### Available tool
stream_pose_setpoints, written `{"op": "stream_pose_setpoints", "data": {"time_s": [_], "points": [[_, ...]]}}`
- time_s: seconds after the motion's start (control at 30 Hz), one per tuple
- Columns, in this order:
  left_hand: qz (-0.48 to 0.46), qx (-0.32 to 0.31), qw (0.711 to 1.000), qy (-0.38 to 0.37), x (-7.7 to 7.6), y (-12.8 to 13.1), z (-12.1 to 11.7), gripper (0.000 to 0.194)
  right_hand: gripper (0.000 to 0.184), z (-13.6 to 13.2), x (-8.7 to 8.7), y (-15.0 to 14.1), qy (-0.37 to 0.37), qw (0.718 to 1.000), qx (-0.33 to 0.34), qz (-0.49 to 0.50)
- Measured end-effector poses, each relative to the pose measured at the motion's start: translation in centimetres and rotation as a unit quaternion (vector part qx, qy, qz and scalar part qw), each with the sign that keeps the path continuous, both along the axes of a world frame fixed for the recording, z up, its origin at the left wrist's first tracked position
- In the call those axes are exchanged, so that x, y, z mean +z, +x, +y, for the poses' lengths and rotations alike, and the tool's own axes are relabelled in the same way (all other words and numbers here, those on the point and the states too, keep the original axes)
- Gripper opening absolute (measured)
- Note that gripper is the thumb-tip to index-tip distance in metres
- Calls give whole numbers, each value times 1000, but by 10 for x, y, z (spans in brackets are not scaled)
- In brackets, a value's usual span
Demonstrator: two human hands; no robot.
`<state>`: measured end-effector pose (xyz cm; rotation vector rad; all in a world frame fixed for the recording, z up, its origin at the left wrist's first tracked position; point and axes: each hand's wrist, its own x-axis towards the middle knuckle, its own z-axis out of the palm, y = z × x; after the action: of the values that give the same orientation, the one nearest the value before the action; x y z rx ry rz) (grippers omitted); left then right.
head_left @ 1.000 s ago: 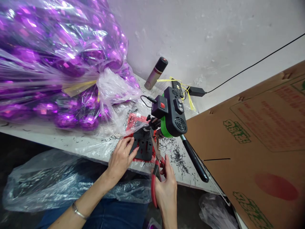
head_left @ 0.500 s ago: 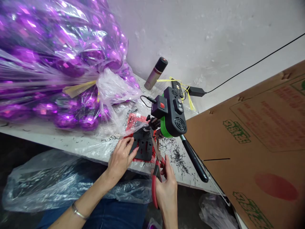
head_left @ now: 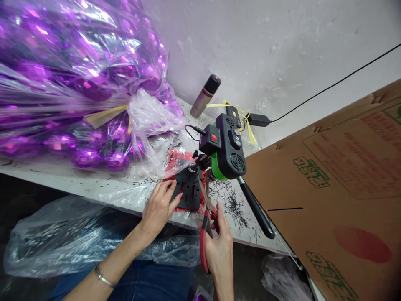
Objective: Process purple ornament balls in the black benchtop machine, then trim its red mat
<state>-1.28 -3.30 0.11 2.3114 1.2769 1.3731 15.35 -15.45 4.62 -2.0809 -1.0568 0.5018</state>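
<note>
My right hand [head_left: 218, 240] is closed round the handles of red-and-black scissors [head_left: 205, 241]. Their blades point away from me, along the right side of a slotted black plate [head_left: 189, 190]. My left hand [head_left: 159, 202] lies with its fingers stretched out at the plate's left edge, thumb apart from the fingers; I see nothing in its grasp. Under the plate is a red sheet [head_left: 171, 162] strewn with small black bits. A black device with a green band [head_left: 218, 169] and speaker-like grilles stands over the plate's far end.
Purple mirrored balls [head_left: 87, 156] in clear plastic fill the left. Behind the device are a spray can [head_left: 205, 96] and a black adapter [head_left: 258, 120] with a cord. A black-handled rod [head_left: 257, 211] lies near a cardboard box [head_left: 338, 179] on the right. Black clippings [head_left: 236, 209] litter the tabletop.
</note>
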Motion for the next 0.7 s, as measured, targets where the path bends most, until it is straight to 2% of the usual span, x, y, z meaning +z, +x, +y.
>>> {"op": "stream_pose_setpoints", "data": {"time_s": [0.3, 0.57, 0.7], "points": [[-12, 1, 1000, 5, 0, 0, 0, 29, 79, 10, 10, -14, -1, 998, -17, -64], [-14, 4, 1000, 9, 1, 1, 0, 29, 82, 4, 2, -10, -3, 999, -20, -41], [-19, 1, 1000, 3, 0, 1, 0, 30, 80, 6, 6, -14, 13, 998, -27, -46]]}}
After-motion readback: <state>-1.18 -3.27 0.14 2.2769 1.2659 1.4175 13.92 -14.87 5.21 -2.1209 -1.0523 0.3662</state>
